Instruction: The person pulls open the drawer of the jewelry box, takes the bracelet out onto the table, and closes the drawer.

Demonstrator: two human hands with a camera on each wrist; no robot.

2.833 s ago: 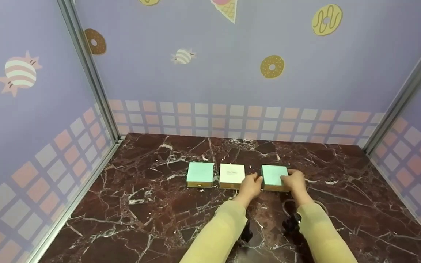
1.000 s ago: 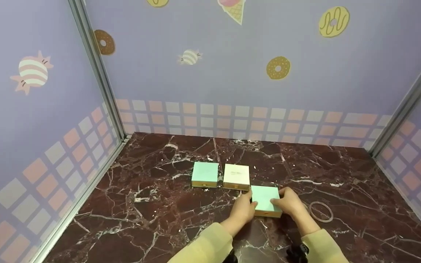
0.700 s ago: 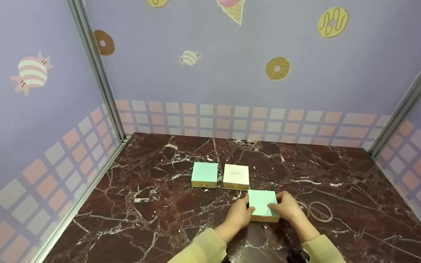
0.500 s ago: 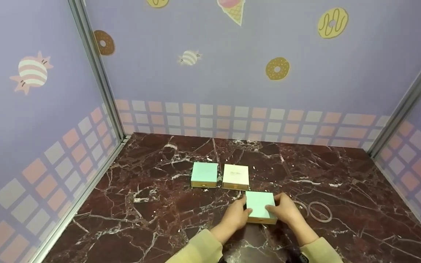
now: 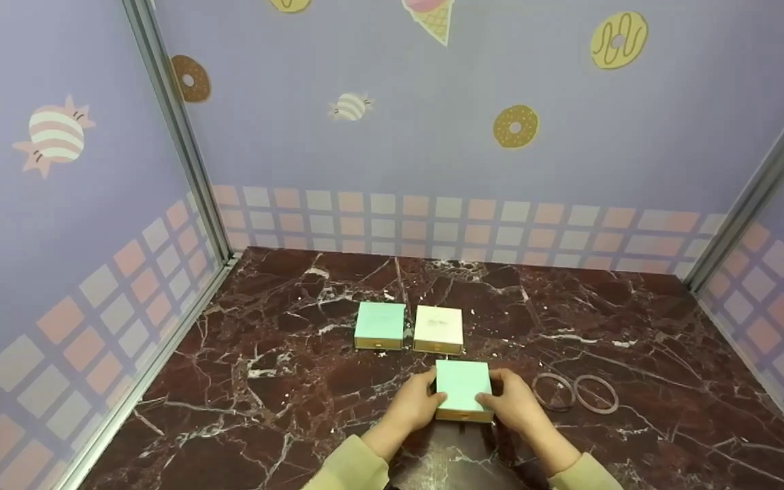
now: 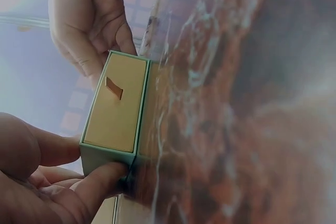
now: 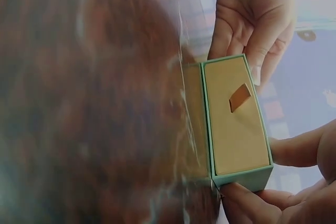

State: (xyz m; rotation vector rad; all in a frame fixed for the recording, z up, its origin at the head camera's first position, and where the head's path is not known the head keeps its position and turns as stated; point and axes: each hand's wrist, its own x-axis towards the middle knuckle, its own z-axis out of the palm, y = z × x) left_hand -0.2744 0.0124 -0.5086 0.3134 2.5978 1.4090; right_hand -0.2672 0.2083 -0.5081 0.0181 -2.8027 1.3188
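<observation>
Between my two hands sits a mint-green drawer box point(image 5: 463, 386) with a tan front and a small pull tab point(image 6: 114, 88). My left hand point(image 5: 414, 401) grips its left side, thumb on the top edge. On the opposite side my right hand point(image 5: 513, 403) holds it the same way, its thumb point(image 5: 485, 399) over the top edge. Both wrist views show the drawer front point(image 7: 236, 116) closed, with fingers on the box's two ends. The box's underside is at or very near the marble tabletop. Farther back stand a second mint-green box point(image 5: 379, 324) and a cream box point(image 5: 438, 329), side by side.
Two thin rings point(image 5: 596, 395) lie on the dark red marble table point(image 5: 283, 422) to the right of my right hand. Purple panels with metal corner posts point(image 5: 181, 129) enclose the back and sides. Small white crumbs are scattered near the boxes.
Both hands have brought the mint-green box from the right end of the row towards me, then leftward to the front of the cream box. The two rear boxes keep their places.
</observation>
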